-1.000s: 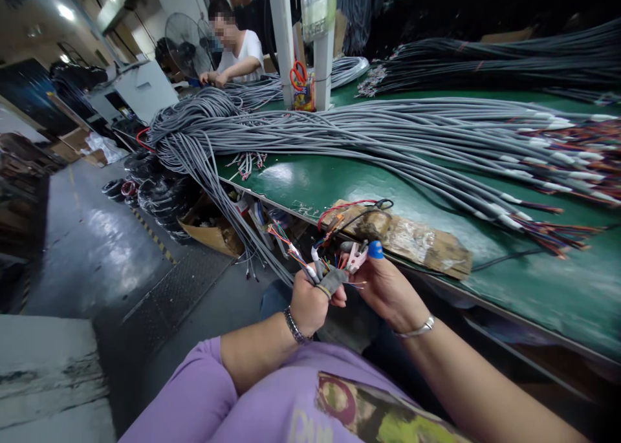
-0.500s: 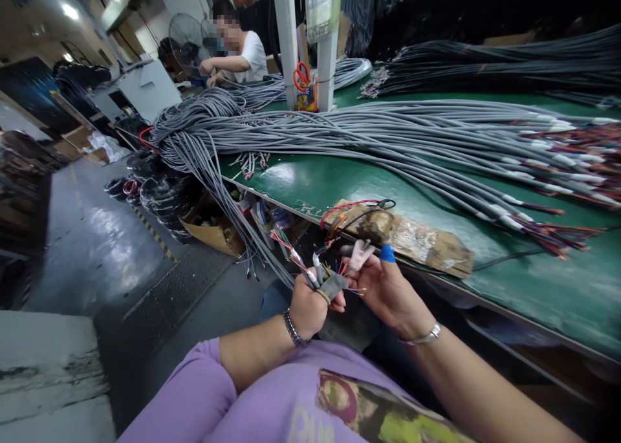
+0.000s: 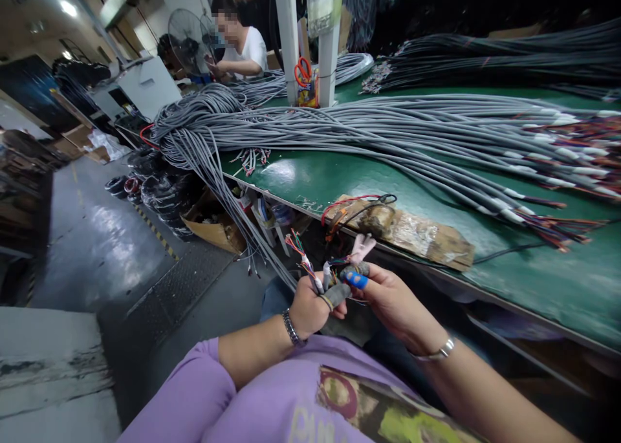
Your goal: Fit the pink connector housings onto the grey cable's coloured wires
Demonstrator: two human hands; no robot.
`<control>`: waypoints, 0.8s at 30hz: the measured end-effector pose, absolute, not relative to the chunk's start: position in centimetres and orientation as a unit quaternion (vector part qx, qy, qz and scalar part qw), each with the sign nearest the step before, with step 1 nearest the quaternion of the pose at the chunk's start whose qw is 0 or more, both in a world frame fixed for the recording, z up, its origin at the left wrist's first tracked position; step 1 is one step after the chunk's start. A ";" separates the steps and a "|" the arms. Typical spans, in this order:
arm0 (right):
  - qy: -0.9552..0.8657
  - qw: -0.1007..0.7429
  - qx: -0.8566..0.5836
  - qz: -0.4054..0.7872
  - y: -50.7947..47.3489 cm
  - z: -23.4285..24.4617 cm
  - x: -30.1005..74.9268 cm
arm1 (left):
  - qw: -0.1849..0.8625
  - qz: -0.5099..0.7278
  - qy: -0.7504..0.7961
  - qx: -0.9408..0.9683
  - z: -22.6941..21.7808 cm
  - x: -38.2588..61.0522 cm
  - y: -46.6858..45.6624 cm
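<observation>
Left hand (image 3: 311,310) grips cables (image 3: 318,284) — floor carton (image 3: 217,235) open, contents unclear.

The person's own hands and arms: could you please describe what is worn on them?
The left hand has a grey thumb cover, a dark metallic wristband and a purple sleeve above. The right hand has a blue thumb wrap, grey finger cover and silvery wristband.

Smooth plastic cables (image 3: 339,127), glossy tabletop (image 3: 334,171)
</observation>
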State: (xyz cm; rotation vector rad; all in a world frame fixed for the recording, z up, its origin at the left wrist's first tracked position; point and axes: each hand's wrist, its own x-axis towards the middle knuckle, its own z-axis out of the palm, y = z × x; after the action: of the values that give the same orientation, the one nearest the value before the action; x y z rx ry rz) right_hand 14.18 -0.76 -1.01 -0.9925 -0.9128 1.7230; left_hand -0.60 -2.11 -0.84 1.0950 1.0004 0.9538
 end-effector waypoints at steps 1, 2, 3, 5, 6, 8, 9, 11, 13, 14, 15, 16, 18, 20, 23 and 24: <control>-0.383 0.458 -0.406 0.692 -0.9 -1.0 14.2 | 0.638 0.411 0.433 0.487 -0.7 -0.7 -2.1; -0.395 0.460 -0.409 0.682 -1.0 -0.9 14.2 | 0.638 0.407 0.431 0.491 -0.6 -0.7 -2.1; -0.405 0.464 -0.413 0.671 -1.1 -0.8 14.1 | 0.638 0.408 0.432 0.490 -0.5 -0.7 -2.1; -0.417 0.476 -0.420 0.650 -1.3 -0.6 14.0 | 0.632 0.423 0.440 0.476 -0.7 -0.7 -2.1; -0.420 0.482 -0.423 0.642 -1.4 -0.5 14.0 | 0.629 0.434 0.447 0.466 -0.9 -0.7 -2.1; -0.414 0.497 -0.428 0.631 -1.6 -0.5 13.8 | 0.621 0.454 0.457 0.446 -1.3 -0.5 -2.1; -0.409 0.505 -0.431 0.626 -1.7 -0.5 13.7 | 0.617 0.462 0.462 0.438 -1.5 -0.4 -2.1; -0.393 0.517 -0.438 0.622 -1.8 -0.8 13.5 | 0.611 0.474 0.468 0.428 -1.8 -0.3 -2.0; -0.379 0.521 -0.444 0.622 -1.9 -1.0 13.3 | 0.604 0.484 0.473 0.421 -1.9 -0.2 -1.9; -0.372 0.521 -0.444 0.627 -1.9 -1.1 13.3 | 0.601 0.487 0.476 0.419 -1.8 -0.1 -1.9; -0.362 0.521 -0.444 0.633 -1.9 -1.2 13.2 | 0.599 0.487 0.479 0.418 -1.7 -0.1 -1.8; -0.351 0.522 -0.441 0.641 -1.9 -1.2 13.1 | 0.600 0.483 0.480 0.420 -1.6 -0.1 -1.8; -0.328 0.522 -0.431 0.658 -1.9 -1.1 13.0 | 0.609 0.464 0.475 0.434 -1.2 -0.1 -1.9; -0.317 0.518 -0.419 0.676 -1.9 -0.8 12.9 | 0.618 0.441 0.465 0.456 -0.8 -0.2 -2.0; -0.321 0.507 -0.407 0.689 -1.9 -0.5 12.9 | 0.612 0.432 0.464 0.473 -0.5 -0.3 -2.1; -0.323 0.509 -0.411 0.684 -1.9 -0.5 12.9 | 0.608 0.437 0.467 0.471 -0.6 -0.3 -2.1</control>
State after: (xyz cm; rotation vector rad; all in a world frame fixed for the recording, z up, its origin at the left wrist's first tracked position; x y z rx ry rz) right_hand 12.92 -1.95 -0.49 -0.9898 -0.7776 1.6466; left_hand -0.30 -2.08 -0.61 1.0873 1.0781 1.0096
